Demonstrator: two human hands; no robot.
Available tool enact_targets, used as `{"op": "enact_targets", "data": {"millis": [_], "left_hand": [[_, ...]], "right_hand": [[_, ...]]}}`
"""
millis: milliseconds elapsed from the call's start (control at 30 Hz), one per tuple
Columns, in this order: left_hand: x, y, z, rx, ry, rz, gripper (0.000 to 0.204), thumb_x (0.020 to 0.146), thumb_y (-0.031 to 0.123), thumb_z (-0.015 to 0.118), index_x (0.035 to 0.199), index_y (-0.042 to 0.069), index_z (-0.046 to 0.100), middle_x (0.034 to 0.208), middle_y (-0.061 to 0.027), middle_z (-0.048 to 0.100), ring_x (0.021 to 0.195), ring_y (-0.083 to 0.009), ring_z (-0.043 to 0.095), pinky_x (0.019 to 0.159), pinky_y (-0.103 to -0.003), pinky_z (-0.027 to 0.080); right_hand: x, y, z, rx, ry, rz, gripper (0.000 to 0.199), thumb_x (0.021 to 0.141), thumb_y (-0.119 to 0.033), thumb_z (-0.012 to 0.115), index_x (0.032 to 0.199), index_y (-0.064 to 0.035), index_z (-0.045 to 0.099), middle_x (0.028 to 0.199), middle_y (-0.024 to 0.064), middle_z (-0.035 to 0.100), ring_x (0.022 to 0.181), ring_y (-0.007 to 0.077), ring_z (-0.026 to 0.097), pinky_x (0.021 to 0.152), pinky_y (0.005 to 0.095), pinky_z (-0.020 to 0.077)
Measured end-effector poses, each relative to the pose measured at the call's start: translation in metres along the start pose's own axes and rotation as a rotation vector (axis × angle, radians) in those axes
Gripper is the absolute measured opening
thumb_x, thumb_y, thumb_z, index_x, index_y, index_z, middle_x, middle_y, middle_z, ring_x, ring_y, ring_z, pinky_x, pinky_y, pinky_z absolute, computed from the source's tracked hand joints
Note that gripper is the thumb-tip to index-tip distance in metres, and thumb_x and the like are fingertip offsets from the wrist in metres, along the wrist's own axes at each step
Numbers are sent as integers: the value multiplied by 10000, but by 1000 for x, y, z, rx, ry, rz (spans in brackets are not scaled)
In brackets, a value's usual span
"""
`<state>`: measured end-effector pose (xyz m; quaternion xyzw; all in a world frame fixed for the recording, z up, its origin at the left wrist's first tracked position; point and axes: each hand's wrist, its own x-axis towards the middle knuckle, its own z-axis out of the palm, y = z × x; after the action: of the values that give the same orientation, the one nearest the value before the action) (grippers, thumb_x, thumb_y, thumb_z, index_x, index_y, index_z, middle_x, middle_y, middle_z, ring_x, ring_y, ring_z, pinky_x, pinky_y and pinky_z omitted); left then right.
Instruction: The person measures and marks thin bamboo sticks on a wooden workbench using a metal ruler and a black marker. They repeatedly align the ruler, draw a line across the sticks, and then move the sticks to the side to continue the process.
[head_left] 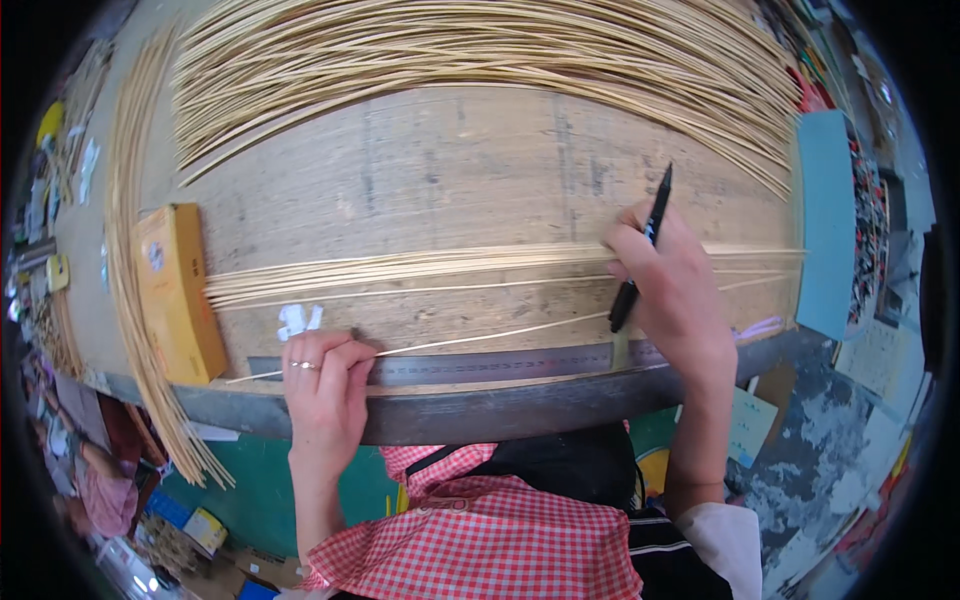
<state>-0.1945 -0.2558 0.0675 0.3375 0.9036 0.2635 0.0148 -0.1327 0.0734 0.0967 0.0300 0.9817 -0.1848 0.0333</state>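
My left hand (328,390), with a ring on one finger, pinches a thin pale wooden strip (470,340) near its left end. The strip slants up to the right, above a metal ruler (480,367) lying along the bench's near edge. My right hand (678,290) grips a black marker pen (660,205). One tip of the pen points up and away; the other, darker end sticks out below the fingers, over the strip. Just beyond lies a row of similar strips (420,268), partly under my right hand. The slanted strip's right part is hidden by that hand.
A yellow box (185,290) stands at the row's left end, a blue box (825,225) at its right. Many strips (480,50) cover the far bench. Another bundle (125,200) overhangs the left front edge. A crumpled white scrap (298,320) lies near my left hand.
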Motion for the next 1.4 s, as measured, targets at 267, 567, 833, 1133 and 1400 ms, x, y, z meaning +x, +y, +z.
{"op": "enact_targets", "data": {"millis": [267,567,833,1133,1400], "left_hand": [[-2,-2,-9,24,-9,57,232,799,-7,736,978,66,607,947,-60,641,881,-250,632,896,-444,460],[0,7,-15,11,11,46,232,767,-13,764,957,73,662,907,-50,650,860,-247,637,913,-452,452],[1,9,-40,85,128,103,303,701,0,784,985,87,723,901,-19,626,803,-215,607,748,-370,426],[27,8,-50,1,325,175,360,612,12,736,970,35,750,928,-81,633,827,-256,630,673,-355,513],[30,7,-56,-99,352,185,375,657,21,830,1023,79,774,966,-62,636,886,-224,632,753,-349,511]], "right_hand": [[3,-13,10,-244,43,-73,77,799,-12,571,867,4,538,968,172,571,968,336,563,826,432,492],[4,-12,1,-334,-72,-83,170,809,52,524,974,19,554,1029,199,592,988,393,581,865,453,481],[-7,-4,-6,-154,206,-83,324,736,52,595,1051,-19,601,887,155,590,855,396,574,722,464,455],[-23,-30,-47,-59,106,-43,313,745,74,608,1044,-19,595,985,168,628,907,398,601,763,453,460],[-30,-23,-62,-48,-42,72,300,781,60,556,1076,15,580,1067,234,632,1021,445,609,903,502,459]]}}
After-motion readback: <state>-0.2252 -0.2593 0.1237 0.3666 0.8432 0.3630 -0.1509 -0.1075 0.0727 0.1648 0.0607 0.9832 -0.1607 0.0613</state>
